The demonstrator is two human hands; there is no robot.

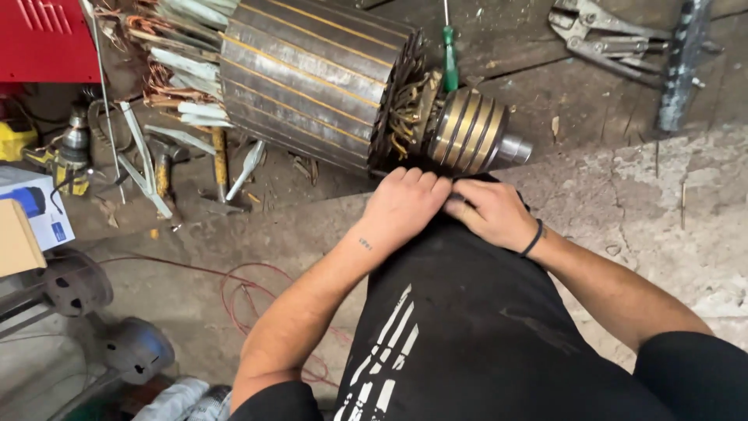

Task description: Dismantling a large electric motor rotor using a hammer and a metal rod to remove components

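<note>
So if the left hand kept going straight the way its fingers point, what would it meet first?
Probably the tangle of copper leads at the end of the big ribbed steel rotor, beside the brass slip rings; the left hand points up-frame, though depth is unclear.

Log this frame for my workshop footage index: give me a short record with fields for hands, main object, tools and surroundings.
left hand: left hand resting on the black-clad knee, fingers bent
right hand: right hand beside it, fingertips meeting the left; anything held is hidden
main object: large motor rotor with brass slip rings, lying on the bench
tools: green-handled screwdriver, locking pliers, hammer
surroundings: red wire on the concrete floor
</note>
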